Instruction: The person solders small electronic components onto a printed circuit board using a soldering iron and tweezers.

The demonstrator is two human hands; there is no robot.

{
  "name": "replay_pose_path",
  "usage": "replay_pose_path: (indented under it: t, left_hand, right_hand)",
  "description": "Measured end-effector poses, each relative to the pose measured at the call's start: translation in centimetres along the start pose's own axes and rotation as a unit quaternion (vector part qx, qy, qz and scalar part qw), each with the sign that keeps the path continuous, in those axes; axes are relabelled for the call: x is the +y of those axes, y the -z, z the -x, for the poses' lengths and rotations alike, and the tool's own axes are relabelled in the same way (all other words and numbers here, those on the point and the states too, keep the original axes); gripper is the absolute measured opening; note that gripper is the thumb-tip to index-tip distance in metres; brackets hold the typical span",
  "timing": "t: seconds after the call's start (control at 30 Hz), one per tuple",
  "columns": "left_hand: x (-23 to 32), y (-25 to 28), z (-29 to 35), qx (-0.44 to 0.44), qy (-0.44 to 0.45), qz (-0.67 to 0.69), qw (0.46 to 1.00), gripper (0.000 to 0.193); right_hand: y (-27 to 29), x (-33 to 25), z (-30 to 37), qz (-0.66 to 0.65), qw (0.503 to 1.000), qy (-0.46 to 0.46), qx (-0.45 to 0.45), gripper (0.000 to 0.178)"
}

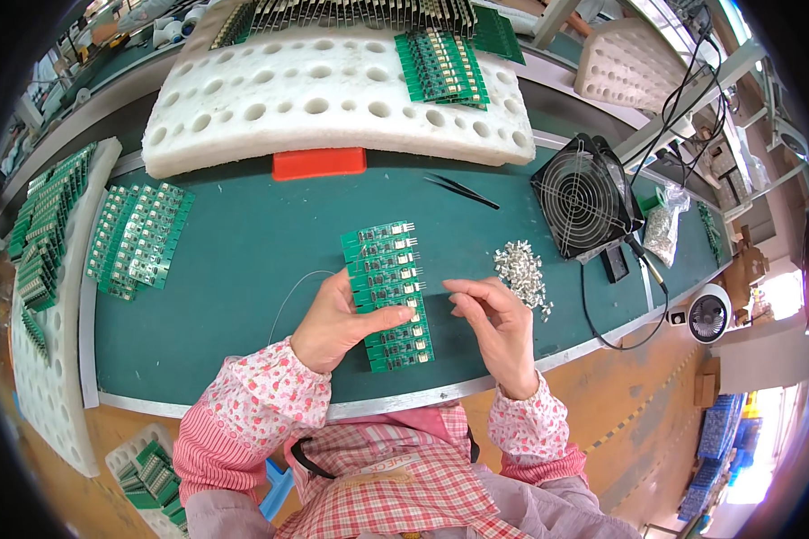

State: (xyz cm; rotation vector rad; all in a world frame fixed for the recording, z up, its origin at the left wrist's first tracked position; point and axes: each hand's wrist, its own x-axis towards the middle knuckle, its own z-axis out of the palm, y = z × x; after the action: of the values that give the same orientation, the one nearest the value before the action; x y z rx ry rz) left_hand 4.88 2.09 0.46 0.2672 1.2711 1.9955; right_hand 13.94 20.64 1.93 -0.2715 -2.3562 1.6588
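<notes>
My left hand (331, 325) grips a green circuit board panel (385, 289) made of a row of small boards, its thumb lying across the face. Small dark parts and pale connectors sit on the panel, and thin pins stick out along its right edge. Just right of the panel, apart from it, my right hand (502, 331) is closed, fingertips pinched together and pointing at the pins. Whatever may be between those fingertips is too small to make out. A loose heap of tiny white connectors (520, 271) lies beside the right hand on the green mat.
Black tweezers (463, 190) and a black fan (586, 199) lie beyond. White foam racks (288, 94) holding boards stand at the back and left (56, 377). Stacked panels (141, 235) rest at left, a red block (319, 163) under the foam. A cable (602, 337) loops at right.
</notes>
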Motion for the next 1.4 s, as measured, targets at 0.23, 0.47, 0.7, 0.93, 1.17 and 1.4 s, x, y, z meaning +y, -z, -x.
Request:
replay_pose_path:
  t: [0.23,0.47,0.7,0.93,1.17,1.4]
  left_hand:
    - [-0.1,0.0,-0.1,0.004,-0.012,-0.025,1.000,0.040]
    - [-0.1,0.0,-0.1,0.005,-0.020,-0.037,0.999,0.038]
    - [-0.1,-0.1,-0.1,-0.003,-0.020,-0.041,0.999,0.037]
    - [-0.3,-0.1,0.0,-0.006,-0.034,-0.042,0.999,0.035]
    - [-0.4,-0.1,0.0,-0.006,-0.040,-0.050,0.998,0.036]
    - [-0.2,-0.1,0.0,-0.015,-0.020,-0.046,0.999,0.035]
  right_hand:
    - [-0.1,0.3,0.5,-0.094,0.994,-0.054,0.005,0.018]
    - [0.1,-0.4,-0.2,-0.138,0.985,-0.044,-0.091,0.020]
    - [-0.5,0.7,-1.1,-0.226,0.965,-0.090,-0.098,0.029]
    - [-1.0,1.0,-1.3,-0.233,0.963,-0.094,-0.094,0.029]
    - [-1.2,1.1,-1.2,-0.244,0.963,-0.076,-0.085,0.027]
    - [-2.0,1.4,-0.5,-0.212,0.976,-0.034,-0.038,0.026]
